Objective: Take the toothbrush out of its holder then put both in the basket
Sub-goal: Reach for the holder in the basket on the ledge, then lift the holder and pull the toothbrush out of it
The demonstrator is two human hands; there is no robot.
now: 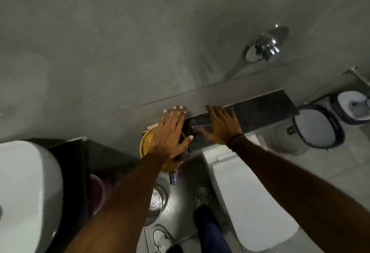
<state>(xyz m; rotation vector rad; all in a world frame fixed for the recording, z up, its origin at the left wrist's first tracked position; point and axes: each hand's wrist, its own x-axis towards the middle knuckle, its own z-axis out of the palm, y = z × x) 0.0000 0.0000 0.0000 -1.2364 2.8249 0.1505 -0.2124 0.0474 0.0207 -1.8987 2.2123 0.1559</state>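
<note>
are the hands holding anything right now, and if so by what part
Nothing is held. Both the left hand and the right hand are spread flat with fingers open, the left over the basket, the right beside a dark case on the ledge.

yellow woven basket (145,142), white toilet (250,198)

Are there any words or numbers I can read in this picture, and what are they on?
None: no text can be read anywhere.
The small dark holder on the ledge by the right hand: too blurred to show any label.
The yellow basket under the left hand: no writing shows.
The toilet lid: plain.
</note>
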